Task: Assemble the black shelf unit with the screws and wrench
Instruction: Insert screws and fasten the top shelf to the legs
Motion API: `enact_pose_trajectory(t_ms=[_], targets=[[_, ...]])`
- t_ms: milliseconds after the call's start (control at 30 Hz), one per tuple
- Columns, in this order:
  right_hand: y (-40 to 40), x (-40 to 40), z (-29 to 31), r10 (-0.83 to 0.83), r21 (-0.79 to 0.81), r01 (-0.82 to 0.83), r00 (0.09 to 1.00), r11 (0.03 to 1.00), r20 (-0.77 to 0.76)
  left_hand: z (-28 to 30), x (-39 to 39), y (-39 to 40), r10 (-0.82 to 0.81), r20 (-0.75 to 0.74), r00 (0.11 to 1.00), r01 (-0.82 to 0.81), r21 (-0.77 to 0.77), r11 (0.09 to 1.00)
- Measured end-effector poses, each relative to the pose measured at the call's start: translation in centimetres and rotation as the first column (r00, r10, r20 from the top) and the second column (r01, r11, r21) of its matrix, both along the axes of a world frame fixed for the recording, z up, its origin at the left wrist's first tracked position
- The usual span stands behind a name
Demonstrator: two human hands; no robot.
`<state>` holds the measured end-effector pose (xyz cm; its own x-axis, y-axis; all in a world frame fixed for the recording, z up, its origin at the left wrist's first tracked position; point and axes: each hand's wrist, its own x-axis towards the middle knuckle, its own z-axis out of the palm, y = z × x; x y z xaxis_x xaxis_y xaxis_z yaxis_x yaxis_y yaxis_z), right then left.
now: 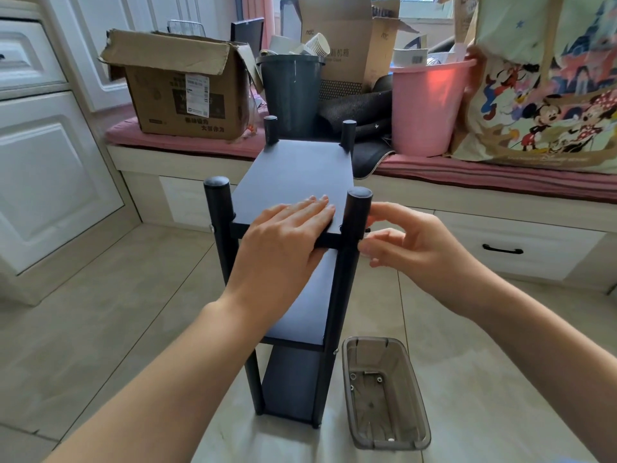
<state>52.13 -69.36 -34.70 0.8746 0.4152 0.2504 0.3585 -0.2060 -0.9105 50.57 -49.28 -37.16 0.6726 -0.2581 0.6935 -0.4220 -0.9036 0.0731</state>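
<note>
The black shelf unit point(293, 168) stands upright on the tiled floor, with three boards between four round posts. My left hand point(287, 238) lies flat on the near edge of the top board, fingers straight, thumb under the edge. My right hand point(410, 242) is at the near right post point(357, 212), its fingertips pinching a small dark part, probably a screw or the wrench, at the post's outer side. A silver screw head point(335, 351) shows lower on that post. The wrench cannot be made out for sure.
A smoky transparent plastic tray point(354, 389) lies on the floor right of the shelf, holding a few small screws point(379, 379). Behind are a window bench with a cardboard box point(180, 91), a dark bin point(292, 91), a pink bucket point(430, 108) and a printed bag point(547, 88). White cabinets stand left.
</note>
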Motion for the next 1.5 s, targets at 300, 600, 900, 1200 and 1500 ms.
enact_pose_trajectory(t_ms=[300, 600, 900, 1200, 1500], targets=[[0.1, -0.1, 0.0, 0.003, 0.085, -0.007, 0.999, 0.996, 0.047, -0.3, 0.1, -0.6, 0.021, 0.024, 0.999, -0.020, -0.042, 0.999], [0.3, -0.8, -0.2, -0.200, 0.060, 0.192, 0.959, 0.980, 0.201, -0.4, 0.2, -0.6, 0.013, 0.033, 0.999, -0.011, -0.065, 0.998], [1.2, -2.5, 0.1, -0.354, -0.043, 0.403, 0.847, 0.914, 0.397, -0.5, 0.1, -0.6, 0.011, 0.024, 1.000, -0.009, -0.080, 0.997], [1.1, -2.6, -0.2, -0.393, 0.030, 0.398, 0.888, 0.917, 0.240, -0.6, 0.2, -0.6, 0.011, 0.025, 1.000, -0.009, -0.087, 0.996], [1.4, -3.2, -0.2, -0.318, -0.175, 0.437, 0.828, 0.882, 0.462, -0.6, 0.2, -0.5, 0.023, 0.055, 0.998, -0.019, -0.071, 0.997]])
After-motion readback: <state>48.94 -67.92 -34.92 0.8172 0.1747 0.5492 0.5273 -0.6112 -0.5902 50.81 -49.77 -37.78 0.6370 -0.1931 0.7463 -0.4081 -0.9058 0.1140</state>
